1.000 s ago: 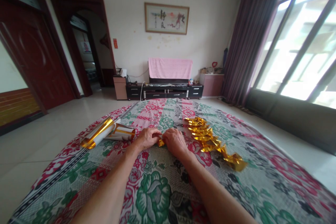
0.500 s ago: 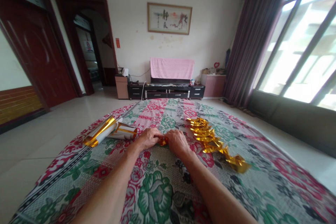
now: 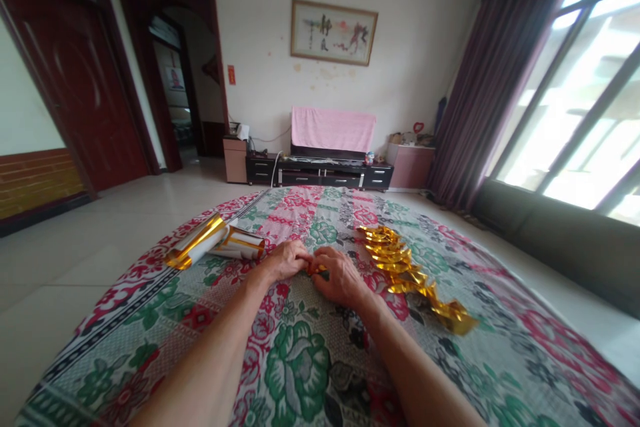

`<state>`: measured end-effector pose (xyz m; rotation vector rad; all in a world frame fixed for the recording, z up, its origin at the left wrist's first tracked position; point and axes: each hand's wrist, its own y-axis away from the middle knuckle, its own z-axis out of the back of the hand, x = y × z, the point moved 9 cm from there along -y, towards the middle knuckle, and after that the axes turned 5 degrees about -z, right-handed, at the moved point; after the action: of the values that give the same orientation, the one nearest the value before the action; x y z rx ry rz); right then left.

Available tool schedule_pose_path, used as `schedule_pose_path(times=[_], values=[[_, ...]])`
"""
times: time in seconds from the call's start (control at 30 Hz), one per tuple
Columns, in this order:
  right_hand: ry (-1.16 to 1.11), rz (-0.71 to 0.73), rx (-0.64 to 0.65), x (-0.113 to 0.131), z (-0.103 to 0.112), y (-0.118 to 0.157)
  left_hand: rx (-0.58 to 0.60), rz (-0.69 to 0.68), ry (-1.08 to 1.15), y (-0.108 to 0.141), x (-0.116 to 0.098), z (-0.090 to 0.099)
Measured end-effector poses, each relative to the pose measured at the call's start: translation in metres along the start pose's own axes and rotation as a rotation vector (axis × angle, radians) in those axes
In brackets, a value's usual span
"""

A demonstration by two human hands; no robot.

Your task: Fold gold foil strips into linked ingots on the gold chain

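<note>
My left hand (image 3: 286,260) and my right hand (image 3: 336,273) meet over the middle of the floral tablecloth (image 3: 295,367). Between their fingertips is a small piece of gold foil paper (image 3: 315,268), mostly covered by the fingers. Both hands are closed on it, the left from its left side and the right from its right side. To the right lies a row of several folded gold foil pieces (image 3: 393,255), overlapping in a slanting line. Left of my left hand rest curled gold foil sheets (image 3: 197,242) with white backs.
Beyond the table's far edge stands a low black TV cabinet (image 3: 320,175), with a pink cloth (image 3: 333,128) over the screen. A purple curtain (image 3: 510,80) and a window are on the right. At left are a red door (image 3: 75,73) and a doorway.
The view has shifted slightly. My right hand has turned a little, its fingers curling differently around the small foil piece. The folded row and the curled sheets stay where they lay.
</note>
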<state>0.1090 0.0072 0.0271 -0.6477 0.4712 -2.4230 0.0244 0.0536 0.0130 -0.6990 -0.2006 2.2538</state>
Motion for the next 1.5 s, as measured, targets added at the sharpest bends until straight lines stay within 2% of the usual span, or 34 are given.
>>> schedule_pose_path(times=[0.23, 0.67, 1.13, 1.5], values=[[-0.033, 0.101, -0.009, 0.007, -0.001, 0.001, -0.013, 0.033, 0.001, 0.0, 0.006, -0.001], [0.127, 0.074, 0.016, 0.012, -0.002, 0.001, -0.001, 0.047, 0.02, -0.001, 0.006, -0.001], [0.045, -0.093, -0.126, -0.007, -0.004, -0.004, 0.05, 0.053, 0.047, 0.0, 0.009, -0.004], [0.071, -0.235, -0.139, -0.021, -0.008, -0.009, 0.057, -0.014, 0.071, -0.001, 0.004, -0.002]])
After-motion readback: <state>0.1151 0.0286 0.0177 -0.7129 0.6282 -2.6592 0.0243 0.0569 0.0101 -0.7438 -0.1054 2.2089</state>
